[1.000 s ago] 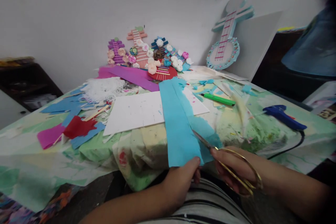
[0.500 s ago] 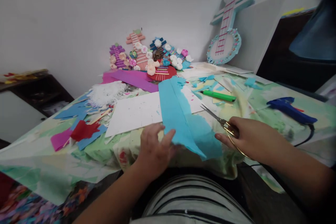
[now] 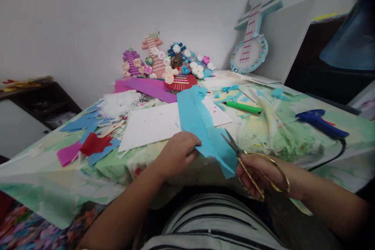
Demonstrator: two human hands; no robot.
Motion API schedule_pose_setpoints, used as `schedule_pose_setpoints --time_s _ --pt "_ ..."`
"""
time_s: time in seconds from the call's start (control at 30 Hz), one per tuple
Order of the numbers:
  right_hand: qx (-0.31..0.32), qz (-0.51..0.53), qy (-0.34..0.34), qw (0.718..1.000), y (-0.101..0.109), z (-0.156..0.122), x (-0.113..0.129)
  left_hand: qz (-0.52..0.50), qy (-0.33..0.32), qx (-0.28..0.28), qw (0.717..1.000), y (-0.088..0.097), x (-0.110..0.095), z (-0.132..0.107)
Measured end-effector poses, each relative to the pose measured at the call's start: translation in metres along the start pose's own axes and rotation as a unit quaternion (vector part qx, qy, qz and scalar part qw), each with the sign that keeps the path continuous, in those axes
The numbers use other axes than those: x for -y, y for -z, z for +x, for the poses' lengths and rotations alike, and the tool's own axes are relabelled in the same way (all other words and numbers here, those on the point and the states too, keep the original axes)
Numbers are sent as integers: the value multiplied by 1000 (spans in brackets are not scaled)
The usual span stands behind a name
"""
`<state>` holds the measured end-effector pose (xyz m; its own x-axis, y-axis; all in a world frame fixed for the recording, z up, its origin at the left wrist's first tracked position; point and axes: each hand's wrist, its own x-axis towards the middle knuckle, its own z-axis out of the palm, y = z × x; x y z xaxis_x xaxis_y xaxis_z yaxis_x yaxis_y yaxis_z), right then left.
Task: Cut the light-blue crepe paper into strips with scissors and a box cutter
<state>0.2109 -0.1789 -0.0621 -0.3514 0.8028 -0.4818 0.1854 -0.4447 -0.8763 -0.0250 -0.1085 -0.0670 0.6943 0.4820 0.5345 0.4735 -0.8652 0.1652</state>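
A long strip of light-blue crepe paper [image 3: 195,113] lies over a white board [image 3: 152,125] and reaches the table's near edge. My left hand [image 3: 180,154] pinches the near left edge of this paper between thumb and fingers. In my right hand [image 3: 263,172] is a pair of gold-handled scissors [image 3: 241,156]. Their blades are slightly apart and point up and left, over the right edge of the blue paper. Part of the paper's lower end hangs past the table edge.
Right of the paper lie a green cutter [image 3: 243,107] and a blue glue gun [image 3: 322,123] with its cord. Paper scraps [image 3: 95,144] and white shreds [image 3: 120,104] cover the left side. Small decorated guitars [image 3: 181,80] stand at the back, with a larger one [image 3: 249,52] behind right.
My left hand has closed on the paper's edge. My right hand has moved left and down, bringing the scissors to the paper with their handles spread wider.
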Motion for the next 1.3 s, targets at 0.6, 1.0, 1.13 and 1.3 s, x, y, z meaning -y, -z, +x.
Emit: schedule_pose_setpoints --time_s 0.6,1.0,1.13,1.3 --pt "-249 -732 34 633 9 13 40 2 15 32 999 16 19 95" --pt "-248 -705 86 659 -6 46 49 32 -18 54 998 19 18 93" --pt "-263 -714 73 645 -9 52 52 26 -33 46 998 21 19 93" --pt "-270 -723 73 632 -7 51 54 29 -19 27 999 24 20 80"
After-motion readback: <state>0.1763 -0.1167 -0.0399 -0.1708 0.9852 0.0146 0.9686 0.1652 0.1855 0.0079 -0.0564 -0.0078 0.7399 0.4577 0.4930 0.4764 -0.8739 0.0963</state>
